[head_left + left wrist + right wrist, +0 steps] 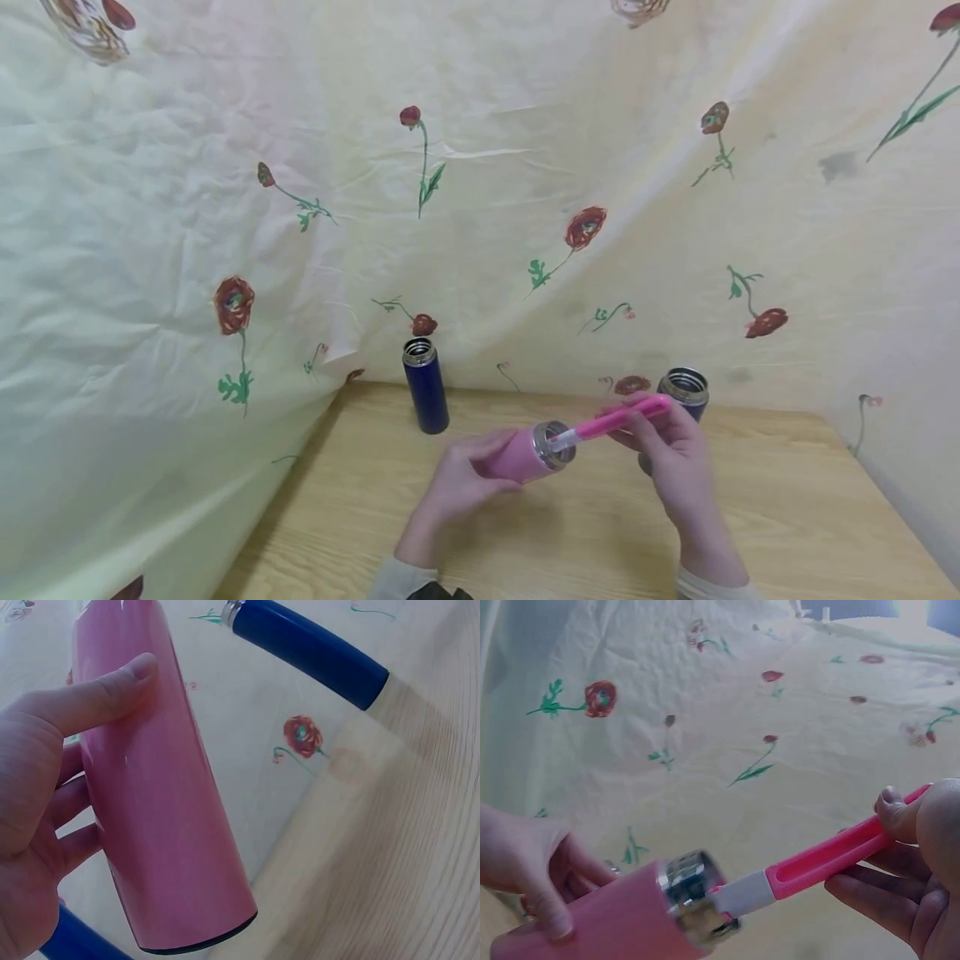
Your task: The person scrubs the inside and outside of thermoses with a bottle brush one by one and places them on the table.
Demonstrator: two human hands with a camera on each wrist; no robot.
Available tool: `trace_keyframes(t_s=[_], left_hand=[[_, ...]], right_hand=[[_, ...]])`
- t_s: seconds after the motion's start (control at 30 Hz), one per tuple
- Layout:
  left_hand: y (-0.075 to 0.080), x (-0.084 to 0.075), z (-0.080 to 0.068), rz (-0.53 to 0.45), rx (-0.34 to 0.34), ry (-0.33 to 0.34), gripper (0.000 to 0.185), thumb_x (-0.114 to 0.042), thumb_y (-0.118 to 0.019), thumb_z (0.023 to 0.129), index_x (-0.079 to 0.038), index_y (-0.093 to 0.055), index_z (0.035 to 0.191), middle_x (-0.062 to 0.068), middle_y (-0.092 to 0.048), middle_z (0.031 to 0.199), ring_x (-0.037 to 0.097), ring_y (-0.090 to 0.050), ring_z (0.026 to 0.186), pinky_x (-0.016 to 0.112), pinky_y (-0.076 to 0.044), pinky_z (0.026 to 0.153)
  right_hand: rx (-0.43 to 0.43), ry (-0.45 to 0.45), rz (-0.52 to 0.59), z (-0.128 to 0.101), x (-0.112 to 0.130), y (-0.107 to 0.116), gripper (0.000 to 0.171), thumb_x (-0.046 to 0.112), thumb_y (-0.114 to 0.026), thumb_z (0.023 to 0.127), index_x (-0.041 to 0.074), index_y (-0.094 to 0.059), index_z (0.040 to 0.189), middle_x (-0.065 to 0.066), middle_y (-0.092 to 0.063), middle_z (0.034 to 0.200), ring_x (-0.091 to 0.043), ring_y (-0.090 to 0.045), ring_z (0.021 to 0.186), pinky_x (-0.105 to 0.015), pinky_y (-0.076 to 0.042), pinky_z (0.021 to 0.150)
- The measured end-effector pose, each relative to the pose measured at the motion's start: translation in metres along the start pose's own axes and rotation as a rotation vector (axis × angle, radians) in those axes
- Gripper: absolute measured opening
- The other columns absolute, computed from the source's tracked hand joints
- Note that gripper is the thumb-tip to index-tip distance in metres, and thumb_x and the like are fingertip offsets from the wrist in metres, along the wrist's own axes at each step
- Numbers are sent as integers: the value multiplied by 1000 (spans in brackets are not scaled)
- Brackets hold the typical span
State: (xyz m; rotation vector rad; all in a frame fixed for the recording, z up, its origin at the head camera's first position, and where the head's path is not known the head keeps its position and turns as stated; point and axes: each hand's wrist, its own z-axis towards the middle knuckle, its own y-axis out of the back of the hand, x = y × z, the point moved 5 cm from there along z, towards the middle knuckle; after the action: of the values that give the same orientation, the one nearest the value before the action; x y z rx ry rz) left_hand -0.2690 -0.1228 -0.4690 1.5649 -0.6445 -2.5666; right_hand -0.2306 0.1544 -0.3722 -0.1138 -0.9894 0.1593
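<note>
A cream cloth printed with red flowers point(480, 167) hangs behind and to the left of the scene, draping down to the wooden table point(600, 533), whose far edge it meets. On the table near the cloth stands a dark blue flask point(425, 385), upright with its steel mouth uncovered, well to the left of the hands. A second blue flask point(684, 388) stands at the back right, its lower part hidden behind the right hand. Above the table's middle, the left hand point(459, 483) grips a pink flask point(525, 454), thumb and fingers curled round its body, holding it tilted with the steel mouth pointing right. The right hand point(671, 454) pinches the pink handle of a bottle brush point(611, 421) between thumb and fingers; the brush's white neck enters the pink flask's mouth, so the head is hidden inside.
</note>
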Motion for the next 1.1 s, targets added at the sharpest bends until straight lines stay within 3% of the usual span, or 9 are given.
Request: trace_keyframes(t_s=[0.1, 0.23, 0.63, 0.83, 1.1], left_hand=[[-5, 0, 0, 14, 18, 26, 75, -17, -98, 74, -17, -69, 143, -6, -68, 142, 23, -62, 135, 50, -44, 118], [-9, 0, -1, 30, 28, 17, 76, -16, -98, 75, -17, -69, 145, -6, -67, 144, 23, -61, 136, 52, -44, 119], [-6, 3, 2, -50, -39, 15, 74, -9, -95, 76, -22, -69, 144, -7, -67, 145, 25, -60, 137, 53, -42, 120], [-2, 6, 3, -31, -52, -15, 73, -10, -96, 75, -19, -70, 143, -7, -66, 145, 25, -60, 137, 53, -42, 120], [4, 8, 3, 1, -93, -74, 72, -4, -96, 73, -13, -71, 140, -8, -67, 144, 25, -60, 137, 50, -43, 120]], right_hand=[[-22, 39, -18, -4, 13, 12, 17, -10, -53, 107, -17, -56, 122, -7, -80, 113, -17, -79, 101, -35, -63, 86], [-51, 78, -42, -9, 28, 19, 16, -13, -52, 105, -21, -55, 120, -12, -80, 112, -19, -79, 100, -34, -63, 85], [-142, 122, -41, -16, 49, 15, 17, -21, -53, 101, -28, -54, 116, -18, -80, 108, -24, -79, 99, -37, -63, 85], [-199, 109, -82, -19, 53, 16, 18, -18, -56, 102, -26, -57, 117, -17, -80, 107, -21, -80, 95, -35, -63, 82], [-338, 51, -108, -23, 57, 23, 24, -11, -65, 100, -21, -63, 122, -18, -80, 108, -22, -80, 91, -33, -63, 79]])
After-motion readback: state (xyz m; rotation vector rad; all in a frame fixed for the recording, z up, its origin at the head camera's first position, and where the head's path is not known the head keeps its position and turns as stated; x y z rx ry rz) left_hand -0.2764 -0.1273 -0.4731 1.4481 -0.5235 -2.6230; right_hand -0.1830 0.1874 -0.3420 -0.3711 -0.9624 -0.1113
